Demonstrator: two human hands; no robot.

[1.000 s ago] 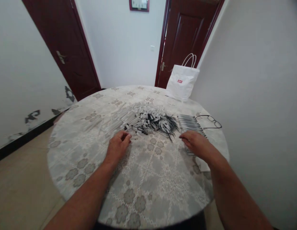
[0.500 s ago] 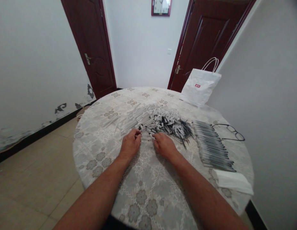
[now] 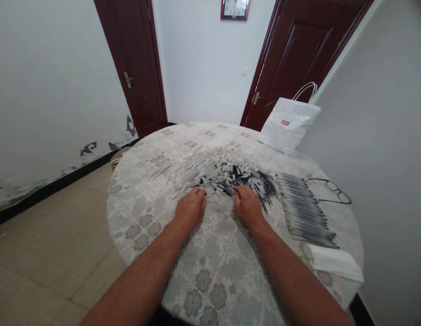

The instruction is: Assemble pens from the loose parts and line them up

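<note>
A loose pile of pen parts lies mid-table: white tubes [image 3: 190,173], small white caps [image 3: 242,164] and thin black refills [image 3: 269,182]. At the pile's near edge my left hand [image 3: 191,207] is closed, fingers curled beside the white tubes. A small dark piece shows by its fingertips, but what it grips is hidden. To the right, my right hand [image 3: 247,206] pinches at the front of the caps and black pieces. Anything between its fingers is too small to name.
A row of assembled-looking pens [image 3: 305,208] lies at the right, with eyeglasses [image 3: 336,192] beyond and a folded white cloth or tissue [image 3: 334,261] nearer. Behind stands a white paper bag [image 3: 288,122]. A patterned cloth covers the round table [image 3: 210,280].
My right hand has moved right, away from my left hand, towards the black pieces. My left hand has stayed near the white tubes. The whole view has shifted slightly.
</note>
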